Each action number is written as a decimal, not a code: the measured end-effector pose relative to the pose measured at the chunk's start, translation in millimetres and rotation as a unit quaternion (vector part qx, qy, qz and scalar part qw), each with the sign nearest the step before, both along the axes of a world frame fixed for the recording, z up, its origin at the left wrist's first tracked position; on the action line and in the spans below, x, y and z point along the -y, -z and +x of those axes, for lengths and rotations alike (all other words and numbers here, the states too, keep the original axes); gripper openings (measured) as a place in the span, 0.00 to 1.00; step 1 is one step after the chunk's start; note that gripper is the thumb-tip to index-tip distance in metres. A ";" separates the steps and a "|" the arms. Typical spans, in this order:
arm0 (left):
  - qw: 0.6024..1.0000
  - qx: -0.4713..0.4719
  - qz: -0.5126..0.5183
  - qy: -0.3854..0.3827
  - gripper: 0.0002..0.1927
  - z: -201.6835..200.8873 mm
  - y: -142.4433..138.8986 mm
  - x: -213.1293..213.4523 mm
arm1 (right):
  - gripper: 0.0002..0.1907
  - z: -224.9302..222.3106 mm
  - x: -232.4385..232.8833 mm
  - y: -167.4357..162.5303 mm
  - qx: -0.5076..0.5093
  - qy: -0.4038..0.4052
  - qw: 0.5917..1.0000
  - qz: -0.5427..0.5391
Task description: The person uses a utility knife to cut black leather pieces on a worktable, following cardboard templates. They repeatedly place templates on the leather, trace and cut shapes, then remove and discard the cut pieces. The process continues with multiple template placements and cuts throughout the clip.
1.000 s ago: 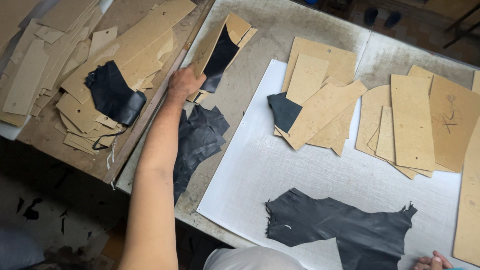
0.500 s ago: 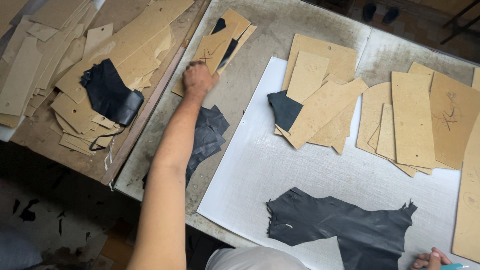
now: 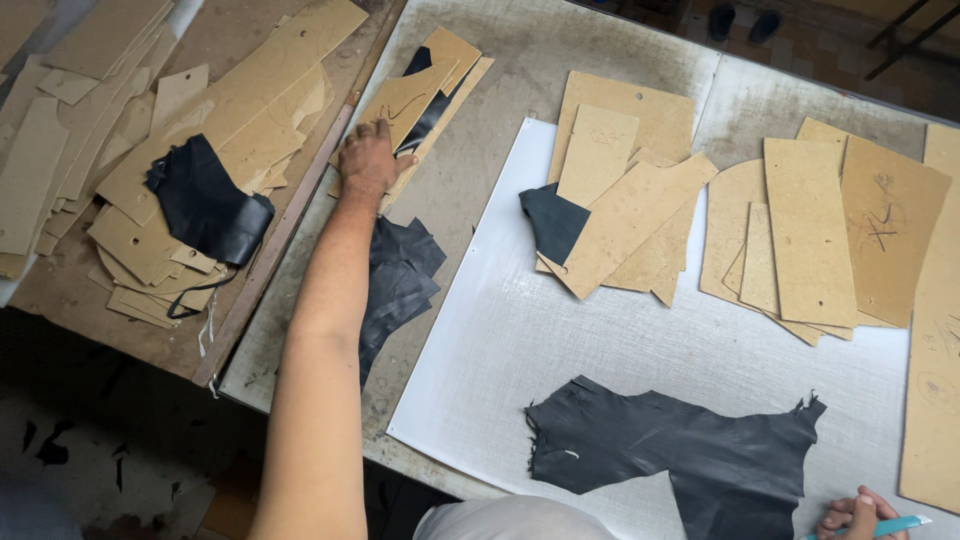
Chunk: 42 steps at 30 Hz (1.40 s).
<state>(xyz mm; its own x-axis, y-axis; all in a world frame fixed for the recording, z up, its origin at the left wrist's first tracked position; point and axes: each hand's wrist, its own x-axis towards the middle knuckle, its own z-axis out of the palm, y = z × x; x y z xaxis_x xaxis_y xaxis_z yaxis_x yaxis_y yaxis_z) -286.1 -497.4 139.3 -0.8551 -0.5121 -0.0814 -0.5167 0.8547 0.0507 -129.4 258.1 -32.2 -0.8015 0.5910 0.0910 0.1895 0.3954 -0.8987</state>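
Observation:
My left hand (image 3: 366, 160) reaches far across the grey table and rests its fingers on a small stack of tan cardboard patterns (image 3: 420, 95) with a black leather piece between them. Just below that hand lies a pile of black leather scraps (image 3: 400, 280). My right hand (image 3: 858, 516) is at the bottom right corner, closed around a light blue pen-like tool (image 3: 885, 525). It sits beside a large ragged piece of black leather (image 3: 680, 445) spread on a white cutting board (image 3: 560, 330).
Several tan cardboard patterns (image 3: 630, 215) overlap a dark leather piece (image 3: 553, 220) at the board's top. More patterns (image 3: 820, 235) lie to the right. A wooden side table (image 3: 100, 300) on the left holds many patterns and folded black leather (image 3: 205, 200).
My left hand has slid from the table's left edge up onto the small pattern stack. The view has shifted slightly; my right hand stays at the bottom right.

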 end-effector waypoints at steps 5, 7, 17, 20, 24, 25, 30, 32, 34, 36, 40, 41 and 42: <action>0.999 0.002 -0.019 0.028 0.36 -11.4 -4.0 7.7 | 0.09 1.2 1.8 -2.1 -0.035 -0.008 0.998 -0.052; 0.999 -0.008 -0.034 0.038 0.32 -12.8 -4.6 6.3 | 0.08 4.0 1.0 -1.4 -0.044 -0.015 0.997 -0.054; 0.999 0.013 -0.005 0.043 0.33 -7.5 -17.8 5.3 | 0.04 9.8 1.2 3.5 -0.076 -0.008 0.992 -0.098; 0.998 -0.004 -0.048 0.050 0.31 -13.0 -14.6 6.0 | 0.04 9.6 0.8 3.5 -0.074 -0.006 0.992 -0.105; 0.987 -0.063 -0.124 0.082 0.37 -11.5 -13.5 12.0 | 0.04 12.7 1.6 6.4 -0.095 0.010 0.990 -0.106; 0.986 -0.054 -0.138 0.078 0.37 -12.0 -14.8 12.0 | 0.04 13.3 1.6 6.9 -0.103 0.013 0.987 -0.120; 0.961 -0.127 -0.239 0.058 0.29 -27.8 -14.9 -15.0 | 0.06 9.9 -2.4 2.5 -0.056 -0.006 0.996 -0.067; 0.935 -0.143 -0.322 0.047 0.29 -31.3 -0.8 -41.5 | 0.09 6.2 -3.2 -0.1 -0.041 -0.017 0.999 -0.023; 0.928 -0.131 -0.341 0.072 0.29 -26.9 16.0 -64.7 | 0.09 2.9 -3.1 -1.6 -0.018 -0.012 1.000 -0.017; 0.908 -0.124 -0.387 0.098 0.29 -23.7 28.7 -83.8 | 0.10 1.0 -2.6 -1.5 -0.010 -0.012 1.000 -0.012; 0.946 -0.118 -0.283 0.109 0.34 -23.8 35.6 -95.2 | 0.11 0.5 -3.9 1.1 -0.023 -0.005 0.999 -0.021; 0.961 -0.120 -0.217 0.120 0.40 -25.3 34.1 -90.7 | 0.11 0.5 -4.4 1.8 -0.024 0.000 0.999 -0.028; 0.973 -0.121 -0.150 0.130 0.46 -26.1 33.1 -85.2 | 0.11 0.1 -5.2 2.1 -0.013 -0.005 1.000 -0.027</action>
